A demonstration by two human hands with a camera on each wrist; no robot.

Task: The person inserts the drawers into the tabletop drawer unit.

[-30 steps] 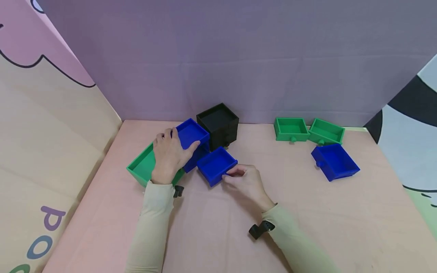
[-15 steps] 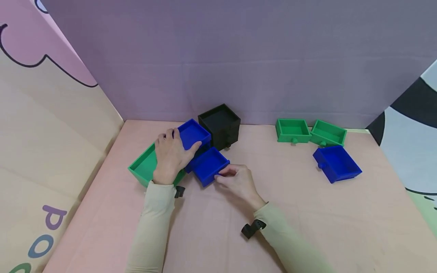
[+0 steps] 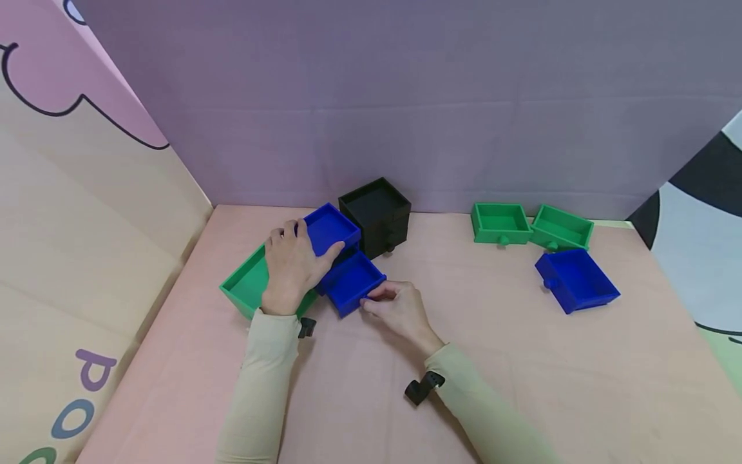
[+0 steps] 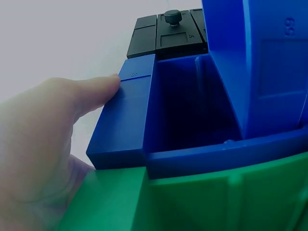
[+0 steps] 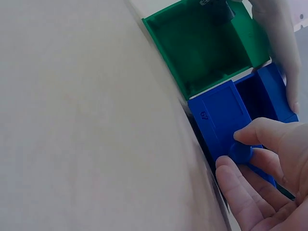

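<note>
A blue cabinet frame (image 3: 329, 228) stands between a black cabinet (image 3: 377, 216) and a green cabinet frame (image 3: 249, 283). My left hand (image 3: 292, 267) lies across the blue frame and holds it, with the thumb on its front edge, as the left wrist view shows. In front of the frame's opening is a blue drawer (image 3: 351, 282), its rear part inside the frame in the left wrist view. My right hand (image 3: 401, 310) pinches the drawer's round knob (image 5: 240, 152) between thumb and fingers. The left hand hides part of the green frame in the head view.
Two green drawers, a left one (image 3: 501, 223) and a right one (image 3: 561, 227), sit at the back right. Another blue drawer (image 3: 577, 280) lies tilted in front of them. A purple-grey cloth wall (image 3: 406, 103) rises behind the pink tabletop (image 3: 359, 393).
My right hand has moved the blue drawer left, up against the blue frame and partly into its opening. The left hand has stayed in place on the frame.
</note>
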